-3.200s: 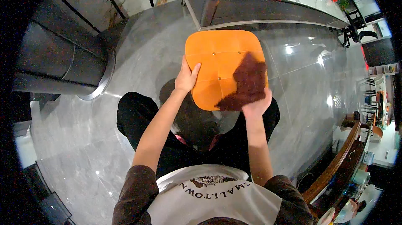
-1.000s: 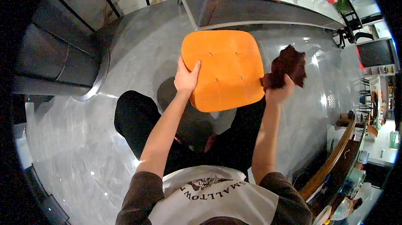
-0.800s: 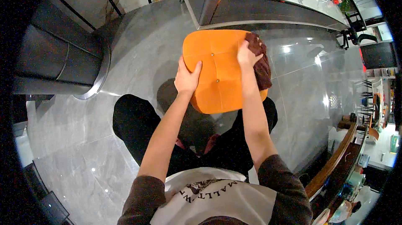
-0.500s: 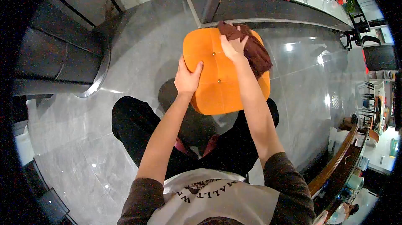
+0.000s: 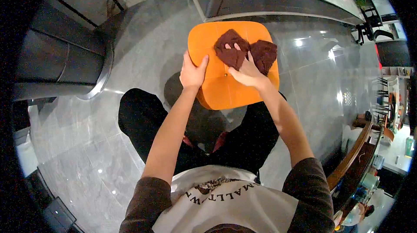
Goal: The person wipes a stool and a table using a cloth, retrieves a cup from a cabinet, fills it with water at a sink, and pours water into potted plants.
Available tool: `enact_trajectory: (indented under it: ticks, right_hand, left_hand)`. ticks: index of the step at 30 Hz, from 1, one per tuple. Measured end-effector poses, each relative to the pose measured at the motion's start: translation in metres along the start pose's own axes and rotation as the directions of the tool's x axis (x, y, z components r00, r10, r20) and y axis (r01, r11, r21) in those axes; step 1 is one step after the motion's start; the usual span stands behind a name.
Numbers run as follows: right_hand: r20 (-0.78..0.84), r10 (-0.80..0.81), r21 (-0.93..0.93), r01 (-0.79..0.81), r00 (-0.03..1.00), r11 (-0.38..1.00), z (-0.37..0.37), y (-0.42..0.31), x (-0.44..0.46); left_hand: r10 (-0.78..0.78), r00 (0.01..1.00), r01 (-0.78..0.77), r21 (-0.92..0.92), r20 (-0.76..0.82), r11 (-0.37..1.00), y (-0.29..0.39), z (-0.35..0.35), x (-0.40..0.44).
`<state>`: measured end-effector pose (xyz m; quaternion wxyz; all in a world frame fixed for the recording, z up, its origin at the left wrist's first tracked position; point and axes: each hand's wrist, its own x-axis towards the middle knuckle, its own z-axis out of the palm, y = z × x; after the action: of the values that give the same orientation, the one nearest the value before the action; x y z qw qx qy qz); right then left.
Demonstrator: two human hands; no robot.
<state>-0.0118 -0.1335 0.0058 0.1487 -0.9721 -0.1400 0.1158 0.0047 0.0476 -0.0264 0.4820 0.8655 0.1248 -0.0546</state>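
An orange cushioned seat (image 5: 230, 94) with small metal buttons is in front of me, above my knees. My left hand (image 5: 193, 71) grips its left edge, the thumb lying on top and the fingers going beneath, where they are hidden. On the upper middle and right of the seat lies a dark brown cloth (image 5: 232, 50), bunched in two lobes. My right hand (image 5: 245, 68) is on this cloth, with fingertips showing over it and the thumb at its lower edge. One button shows just below the cloth.
A counter (image 5: 278, 3) with a pale marble top stands beyond the seat. To the left is a dark rounded column (image 5: 65, 59). A wooden rail (image 5: 352, 157), chairs and shelves are at the right. Grey tiled floor (image 5: 78, 142) surrounds my legs.
The right hand went from beside the seat's right edge up to its top edge, then down and inward with the cloth. My left hand has kept its hold on the left edge.
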Motion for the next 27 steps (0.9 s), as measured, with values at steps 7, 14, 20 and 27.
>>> enact_trajectory:
  ticks: [7, 14, 20, 27]
  right_hand:
    - [-0.089, -0.148, -0.017, 0.147, 0.985, 0.989, 0.017, -0.016, -0.080]
    - [-0.044, -0.051, 0.075, 0.054, 0.998, 0.996, 0.029, -0.041, -0.134]
    - [-0.057, 0.443, 0.997, 0.032, 0.895, 0.065, 0.076, -0.072, -0.168]
    - [-0.085, 0.731, 0.618, 0.612, 0.677, -0.494, 0.003, -0.094, -0.198]
  left_hand:
    - [0.024, 0.999, -0.025, -0.036, -0.025, 0.999, -0.003, 0.003, -0.001]
    - [-0.039, 0.999, 0.039, -0.020, -0.007, 0.999, -0.003, 0.000, -0.001]
    - [-0.016, 0.999, 0.015, -0.036, -0.030, 0.999, -0.006, 0.005, 0.000]
    - [-0.027, 1.000, 0.027, -0.018, -0.014, 0.999, -0.005, 0.005, -0.002]
